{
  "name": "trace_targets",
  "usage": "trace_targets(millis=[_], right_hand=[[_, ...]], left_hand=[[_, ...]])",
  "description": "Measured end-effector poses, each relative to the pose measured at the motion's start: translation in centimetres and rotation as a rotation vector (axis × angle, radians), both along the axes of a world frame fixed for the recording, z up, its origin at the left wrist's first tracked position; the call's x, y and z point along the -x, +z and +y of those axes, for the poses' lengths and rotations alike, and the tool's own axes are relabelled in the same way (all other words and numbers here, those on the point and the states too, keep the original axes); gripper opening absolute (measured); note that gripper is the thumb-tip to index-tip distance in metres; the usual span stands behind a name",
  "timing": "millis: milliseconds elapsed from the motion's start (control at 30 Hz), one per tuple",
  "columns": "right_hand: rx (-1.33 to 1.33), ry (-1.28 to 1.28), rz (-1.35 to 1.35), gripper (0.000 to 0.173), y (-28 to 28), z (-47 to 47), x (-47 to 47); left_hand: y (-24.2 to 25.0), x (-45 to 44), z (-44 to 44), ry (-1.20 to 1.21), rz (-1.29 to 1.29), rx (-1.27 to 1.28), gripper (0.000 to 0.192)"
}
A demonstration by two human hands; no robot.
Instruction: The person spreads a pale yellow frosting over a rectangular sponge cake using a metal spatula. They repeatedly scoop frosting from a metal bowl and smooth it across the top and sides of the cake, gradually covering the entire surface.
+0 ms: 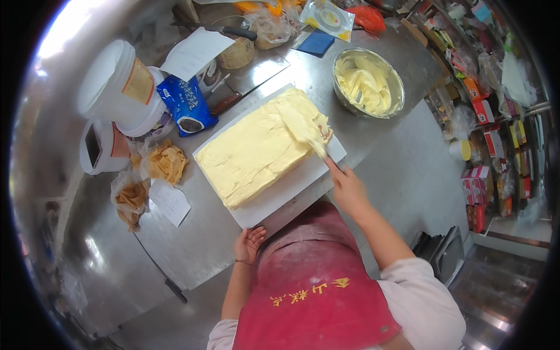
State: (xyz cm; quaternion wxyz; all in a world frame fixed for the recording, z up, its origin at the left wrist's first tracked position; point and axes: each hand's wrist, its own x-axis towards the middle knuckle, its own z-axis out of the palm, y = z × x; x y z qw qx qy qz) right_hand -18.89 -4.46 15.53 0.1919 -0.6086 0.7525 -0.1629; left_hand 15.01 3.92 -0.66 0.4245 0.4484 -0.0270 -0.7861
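A rectangular cake (258, 148) covered in pale yellow cream lies on a white cake board (284, 192). In my right hand (349, 189) is the handle of a spatula (318, 148), its cream-coated blade resting against the cake's top near the right end. A reddish-brown patch shows through the cream at that end. My left hand (250, 245) is palm up with its fingers apart, by the board's near corner; whether it touches the board I cannot tell. Beyond the cake to the right, a metal bowl (400, 105) contains more of the yellow cream.
White plastic tubs (107, 78) and a blue packet (188, 105) stand at the left. Crumpled brown paper (166, 162) and a paper slip (169, 202) lie nearer. A long knife (175, 291) juts past the steel table's (192, 249) front edge. Packed shelves (485, 131) line the right.
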Motion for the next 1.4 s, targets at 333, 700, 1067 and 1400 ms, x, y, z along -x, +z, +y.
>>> trace_targets(millis=[333,700,1067,1400], right_hand=[[0.053,-0.028,-0.118,0.046,0.7,0.0,2.3],[0.019,-0.149,-0.161,0.045,3.5,7.9,4.9],[0.051,0.073,-0.373,0.044,-1.7,-5.4,2.0],[0.05,0.264,-0.501,0.043,-2.8,-0.6,-1.4]], left_hand=[[-0.2,-0.1,0.2,-0.003,0.016,-0.01,0.038],[-0.1,0.0,0.3,-0.006,0.012,-0.012,0.037],[-0.1,-0.1,0.4,0.018,-0.002,0.008,0.038],[-0.4,-0.1,0.6,0.005,0.003,0.015,0.04]])
